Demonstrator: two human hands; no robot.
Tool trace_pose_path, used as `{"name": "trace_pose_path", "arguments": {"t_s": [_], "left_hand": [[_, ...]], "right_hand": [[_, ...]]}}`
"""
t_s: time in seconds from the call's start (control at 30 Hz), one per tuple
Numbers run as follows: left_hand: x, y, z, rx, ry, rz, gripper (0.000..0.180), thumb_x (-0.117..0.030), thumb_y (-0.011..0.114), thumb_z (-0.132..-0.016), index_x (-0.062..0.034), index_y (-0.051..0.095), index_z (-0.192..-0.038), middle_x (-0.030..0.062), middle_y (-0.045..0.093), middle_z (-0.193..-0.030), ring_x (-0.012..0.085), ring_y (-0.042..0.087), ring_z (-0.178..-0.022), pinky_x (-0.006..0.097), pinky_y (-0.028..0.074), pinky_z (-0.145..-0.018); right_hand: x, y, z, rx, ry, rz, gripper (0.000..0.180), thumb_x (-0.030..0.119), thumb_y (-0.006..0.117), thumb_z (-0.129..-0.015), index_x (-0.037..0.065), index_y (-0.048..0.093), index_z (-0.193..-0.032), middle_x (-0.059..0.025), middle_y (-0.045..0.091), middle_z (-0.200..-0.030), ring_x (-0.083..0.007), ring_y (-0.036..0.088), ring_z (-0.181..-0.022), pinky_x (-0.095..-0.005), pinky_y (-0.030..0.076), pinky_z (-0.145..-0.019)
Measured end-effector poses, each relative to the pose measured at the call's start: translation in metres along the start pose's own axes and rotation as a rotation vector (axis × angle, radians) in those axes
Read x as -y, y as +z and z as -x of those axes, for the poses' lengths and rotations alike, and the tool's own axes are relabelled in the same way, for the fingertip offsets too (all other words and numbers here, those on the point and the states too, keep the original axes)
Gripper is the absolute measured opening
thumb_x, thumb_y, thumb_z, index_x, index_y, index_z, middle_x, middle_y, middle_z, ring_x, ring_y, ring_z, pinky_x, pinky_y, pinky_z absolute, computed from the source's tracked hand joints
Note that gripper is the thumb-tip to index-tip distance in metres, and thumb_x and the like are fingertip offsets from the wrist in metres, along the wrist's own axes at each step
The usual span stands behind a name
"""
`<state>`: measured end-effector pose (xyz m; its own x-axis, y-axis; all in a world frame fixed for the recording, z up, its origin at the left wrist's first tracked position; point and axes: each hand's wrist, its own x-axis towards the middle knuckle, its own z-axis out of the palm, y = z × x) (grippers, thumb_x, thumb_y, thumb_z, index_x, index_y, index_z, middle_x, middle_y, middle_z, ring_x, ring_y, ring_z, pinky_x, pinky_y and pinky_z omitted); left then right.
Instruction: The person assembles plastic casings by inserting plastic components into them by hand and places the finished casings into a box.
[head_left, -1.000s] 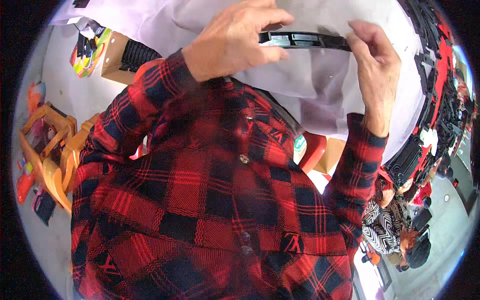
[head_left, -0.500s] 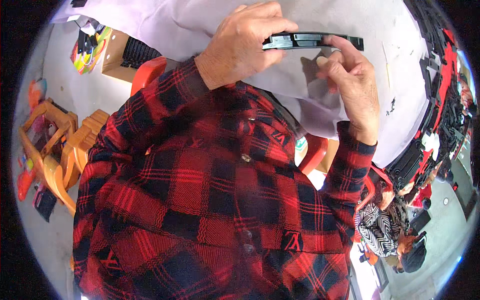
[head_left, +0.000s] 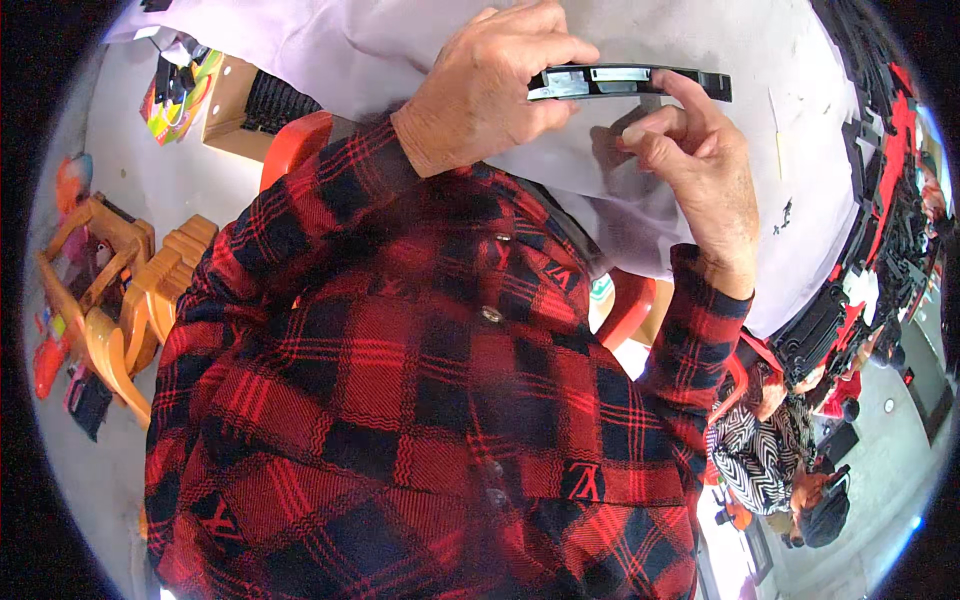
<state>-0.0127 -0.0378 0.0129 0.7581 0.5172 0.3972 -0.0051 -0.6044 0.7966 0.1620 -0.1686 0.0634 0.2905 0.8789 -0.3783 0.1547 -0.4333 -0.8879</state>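
A long, narrow, slightly curved black plastic strip (head_left: 622,80) with recessed slots is held above the light cloth. My left hand (head_left: 500,85) pinches its left end between thumb and fingers. Near the strip's right half is my right hand (head_left: 705,165); its index fingertip touches the strip's lower edge. The thumb and another finger of that hand come together below the strip, and whether something tiny is between them I cannot make out. The strip's exact kind is not clear.
A pale cloth (head_left: 380,50) covers the table. Small black bits (head_left: 785,215) and a thin pale stick (head_left: 776,130) lie to the right. Many black parts (head_left: 815,335) line the right edge. A cardboard box (head_left: 232,110) stands at left, by a wooden chair (head_left: 110,300). Another person (head_left: 765,450) sits at right.
The strip has tilted slightly, so its slots catch more light. My right thumb and the finger against it have shifted a little left. My left hand keeps its grip.
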Motion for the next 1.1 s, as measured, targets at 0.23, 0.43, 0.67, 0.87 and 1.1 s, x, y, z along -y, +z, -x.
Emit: {"name": "trace_pose_path", "arguments": {"t_s": [0.23,0.43,0.67,0.87,1.1], "left_hand": [[0.003,-0.001,0.002,-0.077,0.196,-0.101,0.043,0.001,0.074,-0.061,0.0008,0.064,-0.102,0.0111,0.055,-0.087,0.0295,0.057,-0.085,0.039,0.042,-0.078],[-0.012,-0.010,0.002,0.070,-0.068,-0.023,0.048,-0.002,0.073,-0.064,0.0009,0.061,-0.111,0.0127,0.055,-0.091,0.0310,0.057,-0.090,0.039,0.043,-0.082],[-0.014,-0.004,-0.007,0.109,-0.084,-0.060,0.044,-0.003,0.068,-0.066,-0.0007,0.061,-0.110,0.0117,0.055,-0.090,0.0303,0.057,-0.090,0.040,0.042,-0.083],[0.018,0.011,-0.011,-0.161,0.472,-0.226,0.043,-0.004,0.068,-0.066,-0.0034,0.062,-0.109,0.0115,0.054,-0.088,0.0313,0.057,-0.085,0.040,0.042,-0.080],[-0.013,-0.006,-0.010,0.117,-0.126,-0.020,0.042,-0.008,0.072,-0.070,-0.0055,0.062,-0.110,0.0121,0.054,-0.087,0.0329,0.056,-0.083,0.041,0.043,-0.076]], "right_hand": [[-0.002,0.011,0.004,-0.078,-0.025,0.058,0.056,0.005,0.073,-0.079,-0.010,0.048,-0.127,-0.0071,0.068,-0.078,-0.0122,0.064,-0.073,-0.0255,0.051,-0.070],[0.003,0.021,0.016,-0.360,-0.265,0.613,0.053,0.008,0.075,-0.076,0.008,0.056,-0.126,-0.0084,0.067,-0.074,-0.0190,0.066,-0.064,-0.0320,0.051,-0.058],[0.008,0.025,0.020,-0.197,-0.162,0.967,0.057,0.013,0.067,-0.078,0.010,0.049,-0.132,-0.0152,0.063,-0.065,-0.0358,0.065,-0.060,-0.0462,0.051,-0.056],[0.002,0.033,0.014,-0.188,-0.256,0.986,0.055,0.010,0.065,-0.078,0.013,0.052,-0.131,-0.0140,0.063,-0.068,-0.0343,0.064,-0.061,-0.0440,0.050,-0.055],[0.007,0.038,0.013,-0.097,-0.198,0.910,0.056,0.008,0.063,-0.080,0.013,0.048,-0.134,-0.0154,0.063,-0.069,-0.0363,0.064,-0.063,-0.0457,0.050,-0.056]]}}
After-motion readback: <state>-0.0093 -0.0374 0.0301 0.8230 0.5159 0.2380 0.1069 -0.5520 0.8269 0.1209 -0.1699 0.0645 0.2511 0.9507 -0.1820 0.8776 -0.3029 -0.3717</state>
